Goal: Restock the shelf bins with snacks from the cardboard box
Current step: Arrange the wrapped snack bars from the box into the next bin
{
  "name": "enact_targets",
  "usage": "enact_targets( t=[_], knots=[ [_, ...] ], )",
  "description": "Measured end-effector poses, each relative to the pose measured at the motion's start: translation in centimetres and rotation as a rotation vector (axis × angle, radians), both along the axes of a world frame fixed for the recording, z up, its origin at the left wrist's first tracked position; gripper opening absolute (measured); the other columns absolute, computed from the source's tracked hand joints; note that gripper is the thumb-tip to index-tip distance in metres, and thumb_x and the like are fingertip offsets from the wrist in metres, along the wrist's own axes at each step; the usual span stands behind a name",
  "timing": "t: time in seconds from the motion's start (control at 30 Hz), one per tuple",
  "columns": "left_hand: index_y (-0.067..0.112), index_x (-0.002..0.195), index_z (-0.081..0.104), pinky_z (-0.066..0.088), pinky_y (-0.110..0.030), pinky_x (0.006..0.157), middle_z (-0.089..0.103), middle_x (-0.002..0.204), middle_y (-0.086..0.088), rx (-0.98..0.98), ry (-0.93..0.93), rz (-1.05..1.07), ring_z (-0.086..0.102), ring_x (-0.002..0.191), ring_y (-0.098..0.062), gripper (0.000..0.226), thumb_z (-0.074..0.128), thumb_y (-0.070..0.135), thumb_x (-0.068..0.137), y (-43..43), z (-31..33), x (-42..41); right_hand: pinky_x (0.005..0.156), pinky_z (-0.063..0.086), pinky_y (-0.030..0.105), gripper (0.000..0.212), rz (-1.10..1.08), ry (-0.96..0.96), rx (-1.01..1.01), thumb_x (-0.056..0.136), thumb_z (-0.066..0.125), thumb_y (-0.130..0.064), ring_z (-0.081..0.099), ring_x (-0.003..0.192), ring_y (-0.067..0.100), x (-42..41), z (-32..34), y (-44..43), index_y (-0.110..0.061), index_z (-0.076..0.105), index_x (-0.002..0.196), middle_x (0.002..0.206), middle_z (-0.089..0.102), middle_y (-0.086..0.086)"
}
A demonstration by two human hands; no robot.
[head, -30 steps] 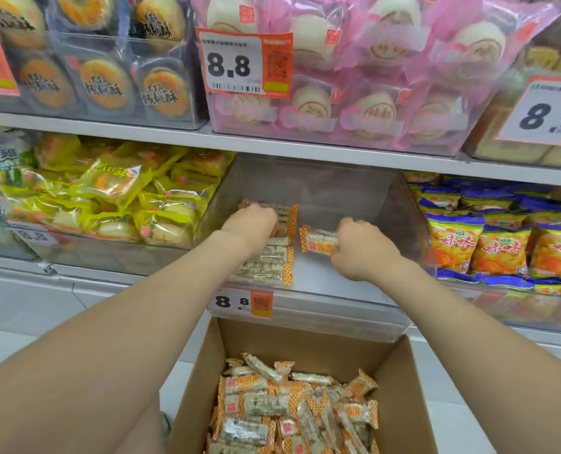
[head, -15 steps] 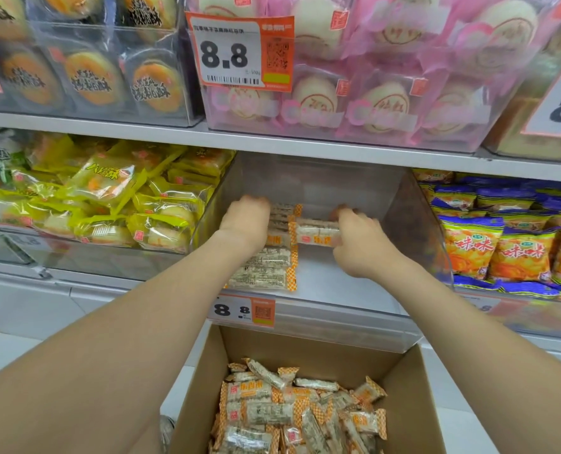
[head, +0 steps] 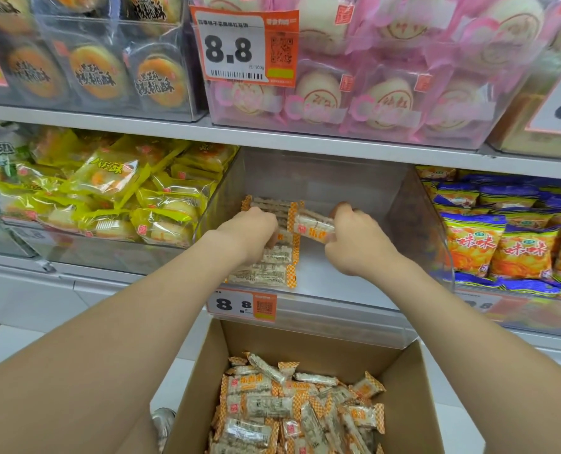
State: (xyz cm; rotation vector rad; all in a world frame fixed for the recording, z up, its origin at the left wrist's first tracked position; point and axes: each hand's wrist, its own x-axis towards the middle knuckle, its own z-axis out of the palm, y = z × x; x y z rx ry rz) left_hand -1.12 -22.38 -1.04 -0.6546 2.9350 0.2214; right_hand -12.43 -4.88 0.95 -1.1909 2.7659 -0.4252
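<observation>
Filling the bin looks barely begun: one row lies inside, the right hand pinches a snack beside it, the left hand lies on the row, gripping or not I cannot tell, and the box holds many more.

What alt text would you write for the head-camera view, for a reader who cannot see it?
The right hand holds an orange-ended snack packet inside a clear shelf bin, beside the row of packets that the left hand rests on. An open cardboard box of the same packets sits below.
</observation>
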Motion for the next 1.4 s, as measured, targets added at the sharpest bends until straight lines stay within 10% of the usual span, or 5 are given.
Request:
enact_targets(
  t=[0.63, 0.83, 1.2, 1.4],
  knots=[
    [0.006, 0.118, 0.064, 0.053, -0.043, 0.087, 0.059, 0.120, -0.021, -0.174, 0.154, 0.109, 0.063, 0.112, -0.044, 0.026, 0.061, -0.005, 0.095, 0.4, 0.7, -0.4, 0.086, 0.045, 0.037, 0.036, 0.246, -0.044, 0.117, 0.098, 0.065, -0.020, 0.057, 0.120, 0.034, 0.6, -1.6, -0.5, -0.018, 0.058, 0.133, 0.130, 0.062, 0.012],
    [0.015, 0.110, 0.069, 0.059, -0.045, 0.090, 0.063, 0.112, -0.012, 0.004, 0.211, 0.126, 0.066, 0.102, -0.035, 0.034, 0.060, -0.006, 0.085, -0.7, 0.9, 0.2, 0.064, 0.045, 0.036, 0.031, 0.146, 0.000, 0.107, 0.091, 0.075, -0.027, 0.058, 0.083, 0.031, 0.8, -2.3, -2.8, -0.009, 0.054, 0.106, 0.098, 0.057, 0.009],
    [0.021, 0.099, 0.074, 0.056, -0.036, 0.080, 0.068, 0.107, -0.001, -0.024, 0.182, 0.020, 0.066, 0.100, -0.026, 0.027, 0.086, 0.012, 0.077, 0.3, 1.3, 1.5, 0.075, 0.052, 0.035, 0.086, 0.003, -0.248, -0.151, 0.053, 0.103, -0.042, 0.061, 0.097, 0.025, 1.6, -1.9, -5.0, -0.013, 0.055, 0.119, 0.108, 0.061, 0.004],
    [0.013, 0.093, 0.061, 0.053, -0.040, 0.075, 0.060, 0.104, -0.013, -0.086, 0.184, 0.092, 0.064, 0.096, -0.036, 0.020, 0.071, -0.002, 0.085, 1.2, 1.2, 1.4, 0.068, 0.053, 0.022, 0.037, 0.332, -0.176, -0.043, 0.061, 0.101, -0.034, 0.067, 0.074, 0.003, 0.3, 0.2, -2.5, -0.024, 0.073, 0.083, 0.081, 0.073, -0.009]
  ],
)
